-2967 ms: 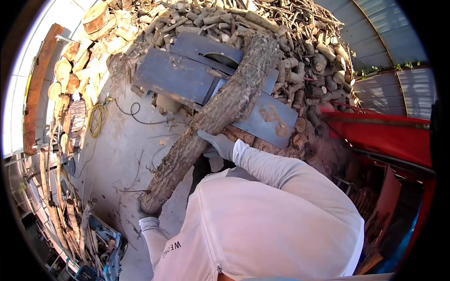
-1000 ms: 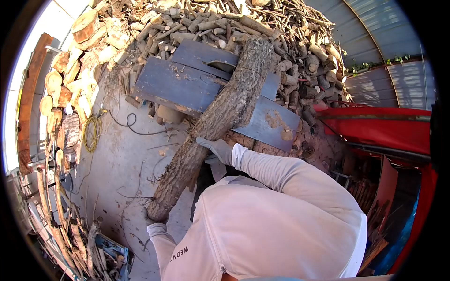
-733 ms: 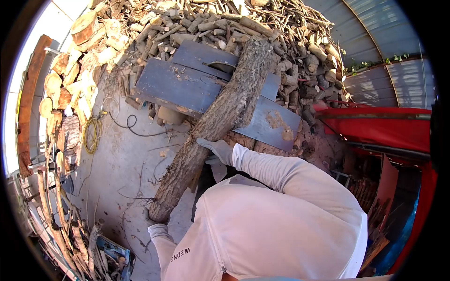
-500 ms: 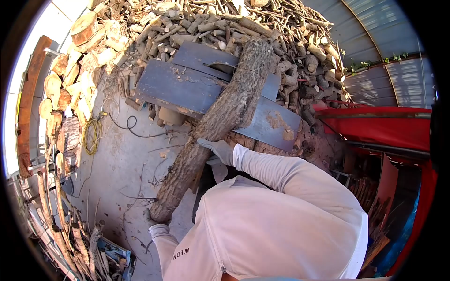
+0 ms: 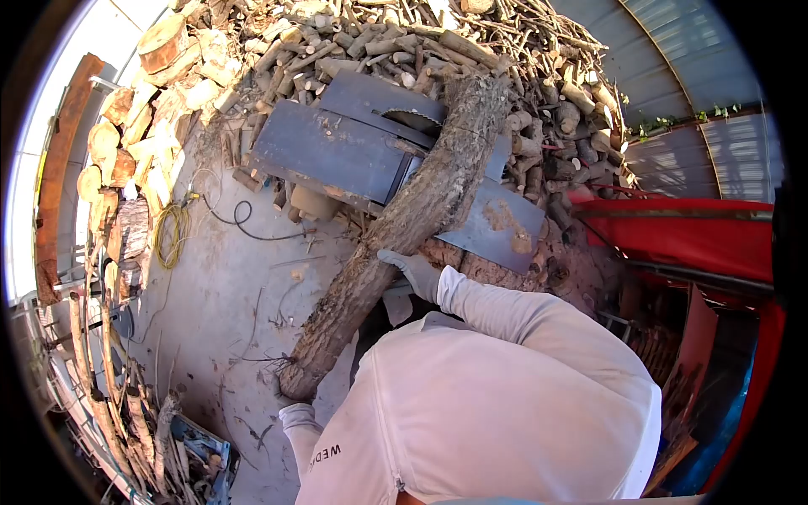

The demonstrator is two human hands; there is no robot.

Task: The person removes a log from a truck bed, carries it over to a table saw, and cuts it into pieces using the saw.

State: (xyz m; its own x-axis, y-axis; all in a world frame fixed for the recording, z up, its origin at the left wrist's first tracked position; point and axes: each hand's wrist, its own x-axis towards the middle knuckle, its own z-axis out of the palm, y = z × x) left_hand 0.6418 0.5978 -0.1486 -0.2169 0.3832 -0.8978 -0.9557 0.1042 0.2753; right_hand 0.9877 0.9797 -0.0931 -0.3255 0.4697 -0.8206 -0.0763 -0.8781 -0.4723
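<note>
A thick, bent log (image 5: 412,206) with rough bark lies slantwise across a dark metal saw table (image 5: 328,151). Its near end juts out past the table over the floor. My left hand (image 5: 284,396), in a grey glove, is wrapped round that near end, with its fingers partly hidden. Further up, my right hand (image 5: 415,273), also gloved, presses against the log's near side with its fingers on the bark. A toothed round saw blade (image 5: 412,118) shows in the table's slot, just left of the log's far part.
Cut branches (image 5: 379,42) are heaped behind the table. Split logs (image 5: 105,143) are stacked at the left, beside a coiled yellow cable (image 5: 172,236). Long sticks (image 5: 105,404) stand at the lower left. A red metal body (image 5: 682,236) is at the right.
The log has shifted right across the table, away from the blade, and more of the blade shows. Both my hands have moved right with it, still on the bark.
</note>
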